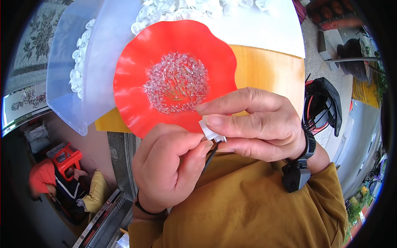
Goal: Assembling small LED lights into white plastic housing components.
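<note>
White plastic connector (210, 131) is pinched between both hands at frame centre, just below the near rim of a red wavy-edged dish (136, 82). Right hand (258, 124): thumb and forefinger pressed together on the connector's upper side, remaining fingers curled beneath it. Left hand (165, 165): fingers curled in, thumb and forefinger tips closed at the connector's lower end, where a thin black wire (210, 157) is seen to exit and run down towards the mustard-coloured sleeve (248, 206). Whether left fingertips grip wire or connector body cannot be told; contact point is hidden.

Dish is loaded at centre w/ a heap of small clear pin-like parts (177, 82). Dish is set on a yellow-orange board (273, 70), overlapping a translucent plastic tub (66, 82) holding white plastic pieces (77, 62). More white pieces (178, 10) are noted on a white sheet (264, 33) behind the dish.

Black wrist strap w/ clip-on device (297, 173) is worn on the right wrist; dark band (147, 210) on the left. Bundle of red and black wires (320, 105) is noted at right, apart from the hands.
</note>
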Motion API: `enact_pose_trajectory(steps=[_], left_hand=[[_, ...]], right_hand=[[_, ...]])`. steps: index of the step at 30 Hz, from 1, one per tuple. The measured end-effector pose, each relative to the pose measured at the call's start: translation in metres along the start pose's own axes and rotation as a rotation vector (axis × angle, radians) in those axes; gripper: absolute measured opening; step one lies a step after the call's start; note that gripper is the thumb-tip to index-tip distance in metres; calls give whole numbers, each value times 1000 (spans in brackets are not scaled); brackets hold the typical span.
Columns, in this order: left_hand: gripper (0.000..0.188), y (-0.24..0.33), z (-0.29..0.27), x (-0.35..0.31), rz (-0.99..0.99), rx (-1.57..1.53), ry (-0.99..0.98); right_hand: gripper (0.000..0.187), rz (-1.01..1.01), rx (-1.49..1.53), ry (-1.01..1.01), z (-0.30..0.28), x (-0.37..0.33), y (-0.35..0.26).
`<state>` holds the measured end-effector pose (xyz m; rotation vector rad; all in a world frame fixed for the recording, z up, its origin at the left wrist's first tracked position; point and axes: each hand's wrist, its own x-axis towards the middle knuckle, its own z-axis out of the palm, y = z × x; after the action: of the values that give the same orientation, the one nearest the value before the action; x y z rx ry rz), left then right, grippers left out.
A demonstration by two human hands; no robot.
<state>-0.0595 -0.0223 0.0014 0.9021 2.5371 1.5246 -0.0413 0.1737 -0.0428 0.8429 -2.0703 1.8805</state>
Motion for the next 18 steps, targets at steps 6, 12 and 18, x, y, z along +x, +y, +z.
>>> enact_pose_trajectory(steps=[6,12,18], left_hand=[[15,-1,2,1,-31,-19,-6],[15,3,-1,4,-15,-68,43],[14,5,0,3,-1,3,44]], right_hand=[[39,57,80,14,2,-3,2],[35,172,241,100,4,-3,-5],[36,184,268,84,1,0,-9]])
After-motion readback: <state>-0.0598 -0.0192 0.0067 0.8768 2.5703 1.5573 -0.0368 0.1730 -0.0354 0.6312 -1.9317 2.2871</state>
